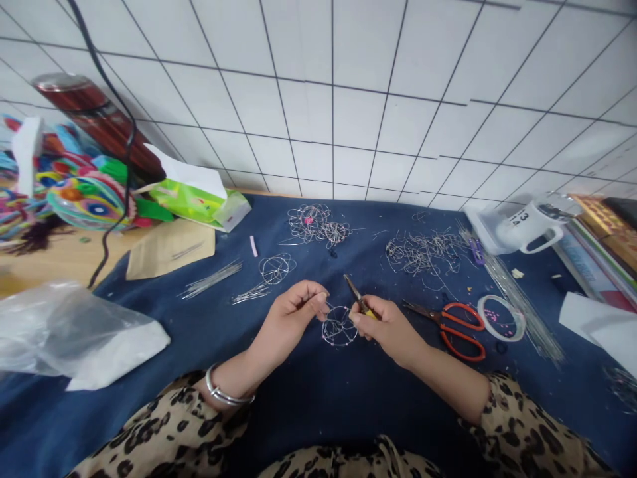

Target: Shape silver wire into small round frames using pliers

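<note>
Between my two hands is a round wire frame (340,326) with small pink beads along its rim and crossing wires inside. My left hand (301,309) is closed, pinching the frame's left edge or a wire end at it; the exact grip is too small to tell. In my right hand (381,322) is a pair of pliers (354,289) with yellow handles, jaws pointing up and to the left. The fingertips of that hand also touch or nearly touch the frame's right edge. A similar wire ring (277,269) lies on the blue cloth beyond my left hand.
Orange-handled scissors (462,325) and a white bead dish (501,318) lie right, beside long straight wires (527,302). Tangled wire (423,252) and finished-looking wire pieces (318,224) lie farther back. A plastic bag (74,332) is left; a white mug (532,226) stands back right.
</note>
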Demonstrator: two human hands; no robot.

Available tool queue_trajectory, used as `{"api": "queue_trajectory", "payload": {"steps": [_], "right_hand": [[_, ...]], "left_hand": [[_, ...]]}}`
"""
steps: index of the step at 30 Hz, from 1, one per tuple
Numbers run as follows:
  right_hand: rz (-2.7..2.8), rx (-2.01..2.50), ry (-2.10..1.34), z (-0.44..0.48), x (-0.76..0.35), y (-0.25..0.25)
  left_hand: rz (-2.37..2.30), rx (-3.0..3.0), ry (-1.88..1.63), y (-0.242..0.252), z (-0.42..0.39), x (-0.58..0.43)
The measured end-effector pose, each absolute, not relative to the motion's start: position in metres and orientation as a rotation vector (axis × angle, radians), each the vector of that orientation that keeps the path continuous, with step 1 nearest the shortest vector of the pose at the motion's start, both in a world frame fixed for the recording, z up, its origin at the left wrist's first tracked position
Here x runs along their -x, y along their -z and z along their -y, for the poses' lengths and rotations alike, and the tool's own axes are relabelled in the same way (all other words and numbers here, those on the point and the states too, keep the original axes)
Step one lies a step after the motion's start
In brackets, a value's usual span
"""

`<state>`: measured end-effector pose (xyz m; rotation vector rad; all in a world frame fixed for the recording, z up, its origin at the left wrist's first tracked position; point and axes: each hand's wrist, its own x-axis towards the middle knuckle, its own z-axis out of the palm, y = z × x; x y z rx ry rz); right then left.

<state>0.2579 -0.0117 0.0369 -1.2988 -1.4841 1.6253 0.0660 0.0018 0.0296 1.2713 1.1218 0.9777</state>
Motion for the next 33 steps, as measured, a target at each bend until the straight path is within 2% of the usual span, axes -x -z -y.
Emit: {"api": "queue_trajectory", "payload": {"steps": [9, 18, 24, 33], "right_hand": [[1.557, 1.327, -1.541, 0.013, -0.258, -0.040], [1.702, 1.434, -1.315, 0.014, -0.257, -0.044], [1.684, 1.362, -1.402, 0.015, -0.258, -0.044], [1.622, 1.280, -1.534, 0.015, -0.258, -0.043]], "left_hand": [[-1.177, -1.702, -0.953, -0.030, -0.005, -0.065], [-1.093, -1.626, -0.854, -0.038, -0.001, -0.065], [-1.086, -1.687, -0.731, -0.037, -0.001, -0.067], [-1.067, -1.732, -0.788, -0.037, 0.001, -0.066]]}}
